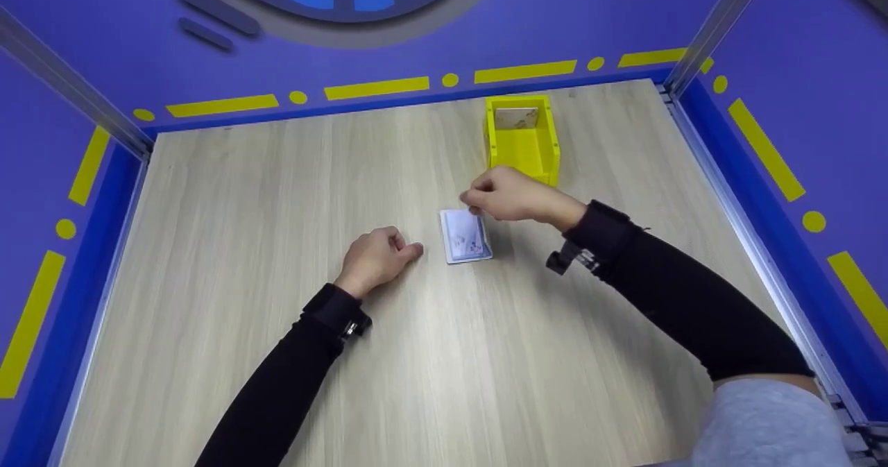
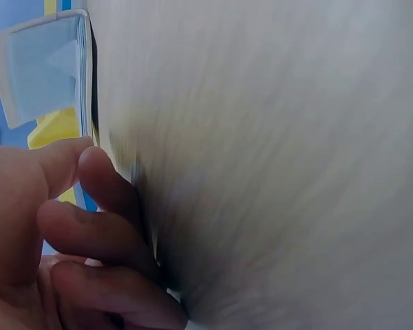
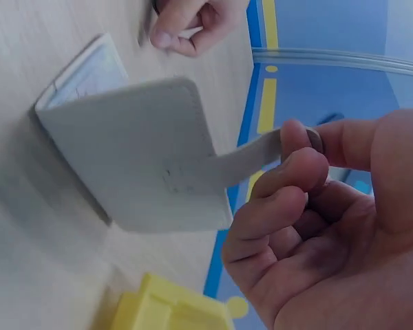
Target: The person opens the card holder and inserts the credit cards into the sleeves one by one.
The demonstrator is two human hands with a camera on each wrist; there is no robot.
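A small white card holder (image 1: 461,234) lies on the table with its cover lifted, and printed or clear pages show inside. From the cover (image 3: 138,151) runs a short strap (image 3: 251,158). My right hand (image 1: 513,195) pinches the strap's end between thumb and forefinger, its other fingers curled. To the left of the card holder my left hand (image 1: 374,255) rests on the table, fingers loosely bent and holding nothing. In the left wrist view its thumb lies against the forefinger, with the lifted card holder (image 2: 45,69) beyond.
Behind my right hand stands a yellow open-topped box (image 1: 522,148) with a small patterned rectangle (image 1: 515,118) at its back wall. Blue-purple panels (image 1: 388,57) with yellow marks border the wooden table (image 1: 277,196) at the back and sides.
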